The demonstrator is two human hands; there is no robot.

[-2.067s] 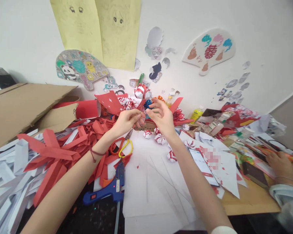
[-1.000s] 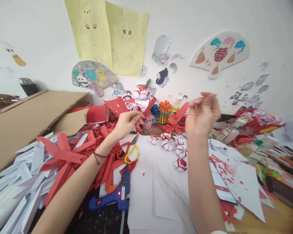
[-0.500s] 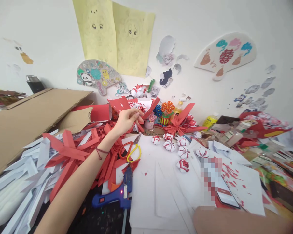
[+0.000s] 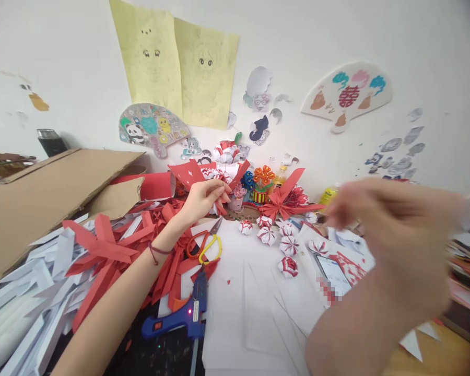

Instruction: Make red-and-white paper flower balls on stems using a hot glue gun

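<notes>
My left hand (image 4: 208, 199) reaches out to the middle of the table, its fingertips pinched together. Just above them stands a red-and-white paper flower (image 4: 226, 151), apparently held by a thin stem that barely shows. My right hand (image 4: 391, 230) is raised at the right, close to the camera and smeared by motion. Whether it holds anything cannot be seen. Several small striped paper balls (image 4: 288, 266) lie between the hands on white paper sheets (image 4: 235, 303). Below my left hand lie scissors (image 4: 209, 248) with orange and yellow handles, and a blue glue gun (image 4: 184, 317) with a lit red light.
Folded red paper strips (image 4: 109, 245) and white paper strips (image 4: 43, 277) are heaped at the left beside a cardboard sheet (image 4: 62, 183). A phone (image 4: 334, 274) lies at right. Behind stand an orange flower ornament (image 4: 263, 180) and a yellow bottle (image 4: 328, 195).
My right hand has risen from the lower right edge into view, over the table's right side. My left hand stays pinched, and the paper flower above it has shifted slightly right against the wall.
</notes>
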